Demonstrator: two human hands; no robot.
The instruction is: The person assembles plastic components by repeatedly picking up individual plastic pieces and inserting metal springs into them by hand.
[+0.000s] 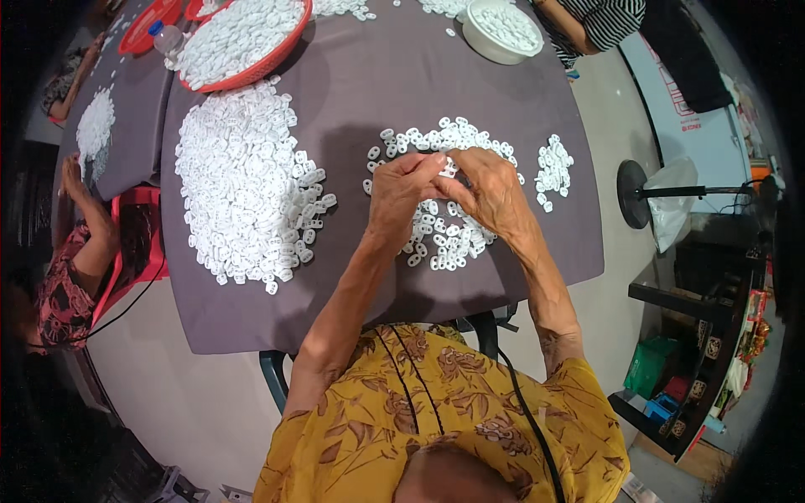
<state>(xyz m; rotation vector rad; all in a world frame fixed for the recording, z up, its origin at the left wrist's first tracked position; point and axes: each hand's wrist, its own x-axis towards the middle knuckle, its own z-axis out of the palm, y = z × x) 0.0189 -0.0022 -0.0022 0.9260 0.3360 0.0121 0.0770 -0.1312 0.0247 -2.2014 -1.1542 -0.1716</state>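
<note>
My left hand (396, 201) and my right hand (496, 191) meet over the grey-covered table (360, 84), fingertips pinched together. Between them is a small white oval plastic piece (449, 170) with dark-looking holes; the fingers partly cover it. Loose white pieces (453, 245) of the same sort lie scattered around and beneath both hands. To the left spreads a large heap of white pieces (239, 184). A smaller cluster of pieces (553, 168) lies right of my right hand.
A red basket (287, 52) heaped with white pieces stands at the far left, beside a small bottle (168, 38). A white tub (496, 54) of pieces is at the far right, near a person in a striped sleeve (605, 21). Another person's arm (92, 220) reaches to a table at left.
</note>
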